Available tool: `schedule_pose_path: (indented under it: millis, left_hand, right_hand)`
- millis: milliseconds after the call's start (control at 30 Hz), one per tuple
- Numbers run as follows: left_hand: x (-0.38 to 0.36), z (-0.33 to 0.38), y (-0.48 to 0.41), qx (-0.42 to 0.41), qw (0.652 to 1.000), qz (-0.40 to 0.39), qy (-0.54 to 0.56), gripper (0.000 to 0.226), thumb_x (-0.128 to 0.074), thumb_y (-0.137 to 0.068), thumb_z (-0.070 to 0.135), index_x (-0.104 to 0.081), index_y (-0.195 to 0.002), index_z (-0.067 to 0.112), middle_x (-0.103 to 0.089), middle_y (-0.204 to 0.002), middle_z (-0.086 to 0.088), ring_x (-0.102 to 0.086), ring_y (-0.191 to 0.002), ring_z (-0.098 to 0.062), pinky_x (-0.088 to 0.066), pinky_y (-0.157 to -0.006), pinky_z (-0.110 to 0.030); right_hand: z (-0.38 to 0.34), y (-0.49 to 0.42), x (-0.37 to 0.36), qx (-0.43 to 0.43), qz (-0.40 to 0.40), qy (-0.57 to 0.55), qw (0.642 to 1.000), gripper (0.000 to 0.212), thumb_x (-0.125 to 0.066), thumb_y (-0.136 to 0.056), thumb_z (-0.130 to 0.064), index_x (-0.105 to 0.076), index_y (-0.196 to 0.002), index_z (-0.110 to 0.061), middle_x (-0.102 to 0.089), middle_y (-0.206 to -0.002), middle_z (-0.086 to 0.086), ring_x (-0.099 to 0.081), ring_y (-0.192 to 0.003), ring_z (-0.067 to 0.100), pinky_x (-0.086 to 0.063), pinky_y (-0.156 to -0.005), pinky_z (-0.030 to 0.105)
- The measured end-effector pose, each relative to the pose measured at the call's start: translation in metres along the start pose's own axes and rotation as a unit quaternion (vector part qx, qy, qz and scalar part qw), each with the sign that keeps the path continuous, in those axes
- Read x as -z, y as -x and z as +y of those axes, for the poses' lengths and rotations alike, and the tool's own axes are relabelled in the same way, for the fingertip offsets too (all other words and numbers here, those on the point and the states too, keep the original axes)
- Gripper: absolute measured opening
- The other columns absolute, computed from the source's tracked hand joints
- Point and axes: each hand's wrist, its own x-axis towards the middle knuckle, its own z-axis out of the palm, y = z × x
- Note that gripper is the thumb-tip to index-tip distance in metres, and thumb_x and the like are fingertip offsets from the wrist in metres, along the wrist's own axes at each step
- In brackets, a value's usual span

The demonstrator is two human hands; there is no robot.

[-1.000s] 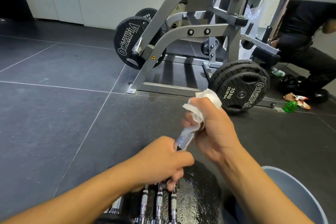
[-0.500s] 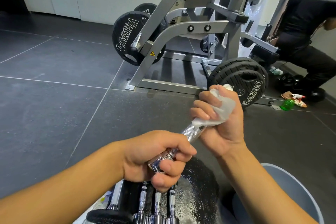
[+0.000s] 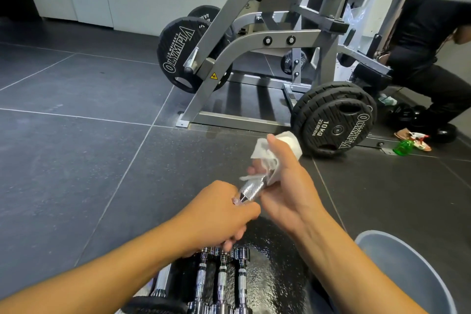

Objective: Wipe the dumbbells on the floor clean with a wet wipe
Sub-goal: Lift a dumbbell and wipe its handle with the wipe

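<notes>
We grip the dumbbell bar point(image 3: 251, 189) low in our left hand point(image 3: 219, 214); right hand point(image 3: 285, 186) wraps the wet wipe point(image 3: 265, 153) round its knurled, rigid, likely heavy steel.

The dumbbell bar point(image 3: 251, 189) is bright chromed metal with rough knurling. The wet wipe point(image 3: 267, 158) is thin white crumpled cloth-like sheet. The weight plates point(image 3: 334, 123) look matt ribbed black rubber, the machine frame point(image 3: 254, 43) smooth grey painted metal, the floor point(image 3: 76, 150) matt dark tile.
</notes>
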Motion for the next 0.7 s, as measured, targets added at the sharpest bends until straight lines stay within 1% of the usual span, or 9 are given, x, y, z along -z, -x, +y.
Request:
schedule_pose_path:
  millis: [100,200,233,300,367,467,567,633,700]
  left_hand:
    - [0.003,0.004,0.001,0.029,0.970,-0.072,0.231,0.024,-0.058,-0.088,0.011,-0.055,-0.064,0.015,-0.048,-0.050,-0.009,-0.044,-0.038,-0.020,-0.024,-0.046,-0.029]
    - [0.006,0.007,0.001,0.042,0.942,-0.089,0.322,0.027,-0.056,-0.091,0.015,-0.058,-0.064,0.017,-0.047,-0.051,-0.009,-0.044,-0.037,-0.020,-0.022,-0.047,-0.028]
    - [0.004,0.007,0.001,0.036,0.954,-0.059,0.291,0.031,-0.056,-0.091,0.017,-0.058,-0.061,0.018,-0.049,-0.050,-0.009,-0.045,-0.037,-0.021,-0.024,-0.046,-0.027]
    - [-0.002,0.006,0.001,0.008,0.991,0.036,0.125,0.026,-0.058,-0.090,0.023,-0.059,-0.064,0.020,-0.057,-0.050,-0.006,-0.053,-0.040,-0.023,-0.032,-0.042,-0.026]
    - [-0.011,0.000,0.002,-0.025,0.990,0.122,-0.066,0.015,-0.061,-0.088,0.027,-0.058,-0.074,0.021,-0.063,-0.057,-0.001,-0.060,-0.049,-0.015,-0.040,-0.044,-0.029]
    - [-0.021,-0.006,0.003,-0.040,0.981,0.147,-0.123,0.011,-0.061,-0.088,0.025,-0.051,-0.090,0.022,-0.062,-0.072,0.004,-0.058,-0.059,-0.010,-0.037,-0.047,-0.023]
    - [-0.023,-0.007,0.003,-0.058,0.980,0.162,-0.096,0.017,-0.059,-0.088,0.019,-0.047,-0.099,0.023,-0.061,-0.078,0.000,-0.057,-0.066,-0.015,-0.040,-0.052,-0.025]
    - [-0.018,-0.005,0.002,-0.055,0.985,0.156,-0.050,0.016,-0.059,-0.088,0.017,-0.050,-0.098,0.026,-0.066,-0.079,-0.004,-0.062,-0.071,-0.020,-0.049,-0.063,-0.035]
    - [-0.015,-0.002,0.003,-0.062,0.992,0.101,0.041,0.018,-0.059,-0.086,0.013,-0.055,-0.094,0.029,-0.069,-0.073,-0.006,-0.065,-0.067,-0.019,-0.051,-0.068,-0.041]
  right_hand:
    - [0.000,0.005,-0.005,-0.039,-0.068,0.038,0.996,0.024,-0.074,-0.089,-0.025,-0.059,-0.098,-0.009,-0.053,-0.075,0.010,-0.055,-0.062,0.020,-0.052,-0.056,0.032]
    - [-0.006,0.008,-0.007,-0.027,-0.112,0.103,0.988,0.024,-0.063,-0.098,-0.026,-0.056,-0.107,-0.004,-0.058,-0.089,0.020,-0.062,-0.072,0.025,-0.055,-0.065,0.035]
    - [-0.006,0.011,-0.008,-0.030,-0.115,0.142,0.983,0.027,-0.059,-0.101,-0.027,-0.056,-0.111,-0.002,-0.064,-0.094,0.025,-0.064,-0.075,0.029,-0.056,-0.065,0.037]
    - [0.002,0.015,-0.008,-0.028,-0.118,0.223,0.967,0.029,-0.052,-0.105,-0.027,-0.052,-0.119,-0.001,-0.070,-0.105,0.030,-0.063,-0.074,0.036,-0.054,-0.058,0.040]
    - [0.013,0.015,-0.006,0.004,-0.111,0.271,0.956,0.026,-0.052,-0.104,-0.022,-0.053,-0.123,-0.005,-0.071,-0.110,0.025,-0.064,-0.080,0.033,-0.056,-0.065,0.040]
    - [0.014,0.010,-0.006,0.044,-0.105,0.308,0.945,0.025,-0.060,-0.091,-0.015,-0.060,-0.111,0.000,-0.069,-0.094,0.015,-0.064,-0.082,0.020,-0.051,-0.073,0.033]
    - [0.003,0.009,-0.008,0.002,-0.117,0.163,0.980,0.027,-0.068,-0.087,-0.011,-0.065,-0.109,0.005,-0.072,-0.105,0.021,-0.070,-0.094,0.030,-0.057,-0.079,0.037]
    - [-0.007,0.008,-0.007,-0.055,-0.135,0.038,0.989,0.040,-0.065,-0.090,-0.027,-0.063,-0.116,0.003,-0.070,-0.120,0.024,-0.069,-0.113,0.037,-0.055,-0.096,0.046]
    - [-0.017,0.004,-0.004,-0.095,-0.152,-0.016,0.984,0.058,-0.057,-0.096,-0.045,-0.060,-0.123,0.006,-0.067,-0.127,0.028,-0.064,-0.121,0.040,-0.050,-0.105,0.050]
